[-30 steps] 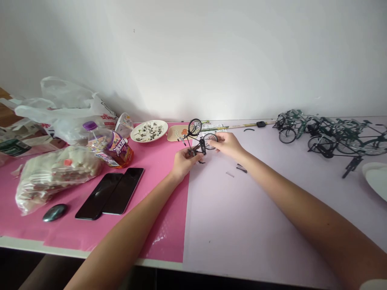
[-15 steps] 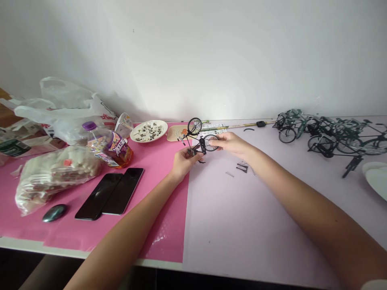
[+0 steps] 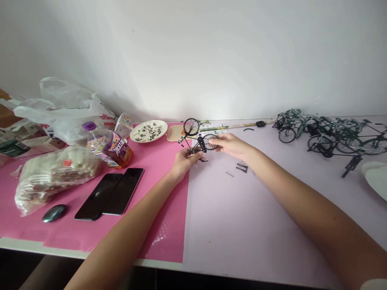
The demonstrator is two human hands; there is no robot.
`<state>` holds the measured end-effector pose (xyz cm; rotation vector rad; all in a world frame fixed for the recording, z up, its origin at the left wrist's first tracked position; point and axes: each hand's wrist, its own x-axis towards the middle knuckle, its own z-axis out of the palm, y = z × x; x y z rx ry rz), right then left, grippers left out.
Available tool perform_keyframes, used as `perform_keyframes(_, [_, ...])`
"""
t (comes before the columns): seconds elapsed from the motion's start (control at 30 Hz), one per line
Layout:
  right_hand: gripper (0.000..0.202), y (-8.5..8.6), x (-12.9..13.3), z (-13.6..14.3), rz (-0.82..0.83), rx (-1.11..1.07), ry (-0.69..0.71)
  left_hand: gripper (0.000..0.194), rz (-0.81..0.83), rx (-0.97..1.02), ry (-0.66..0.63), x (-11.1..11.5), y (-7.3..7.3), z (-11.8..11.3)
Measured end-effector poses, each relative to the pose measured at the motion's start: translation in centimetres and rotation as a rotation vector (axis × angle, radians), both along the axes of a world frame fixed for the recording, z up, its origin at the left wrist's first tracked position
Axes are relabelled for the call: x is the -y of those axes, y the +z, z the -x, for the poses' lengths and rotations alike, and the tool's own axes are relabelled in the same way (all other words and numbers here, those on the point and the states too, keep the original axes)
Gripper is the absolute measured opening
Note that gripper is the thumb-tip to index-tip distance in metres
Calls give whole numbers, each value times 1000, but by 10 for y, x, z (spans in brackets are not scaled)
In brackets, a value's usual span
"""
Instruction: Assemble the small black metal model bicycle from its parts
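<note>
A small black model bicycle [image 3: 201,141] is held tilted above the table where the pink and lilac covers meet. One spoked wheel points up and away, the other lies to the right. My left hand [image 3: 183,162] is closed on the lower part of its frame, near the saddle. The fingers of my right hand [image 3: 227,144] pinch the right-hand wheel at its outer side. Small black parts [image 3: 242,167] and a thin grey strip [image 3: 229,174] lie on the lilac cover below my right hand.
Several model bicycles [image 3: 320,133] cluster at the right beside a white plate [image 3: 376,177]. A plate of small pieces [image 3: 148,131] and a beige tray [image 3: 173,133] stand behind. At left are a bottle [image 3: 110,147], bags [image 3: 56,173], two phones [image 3: 122,191] and a dark oval object [image 3: 55,213].
The model bicycle has turned slightly in my hands, its upper wheel shifting left and a little down. Both hands keep their hold.
</note>
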<state>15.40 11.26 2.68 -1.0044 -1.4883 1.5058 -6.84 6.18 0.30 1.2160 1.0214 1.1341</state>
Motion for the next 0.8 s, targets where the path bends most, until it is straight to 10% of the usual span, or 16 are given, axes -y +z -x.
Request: perform_keyframes(0.8, [30,6,6,-1,93,145,166,52,-43,21,-6,4,2,0])
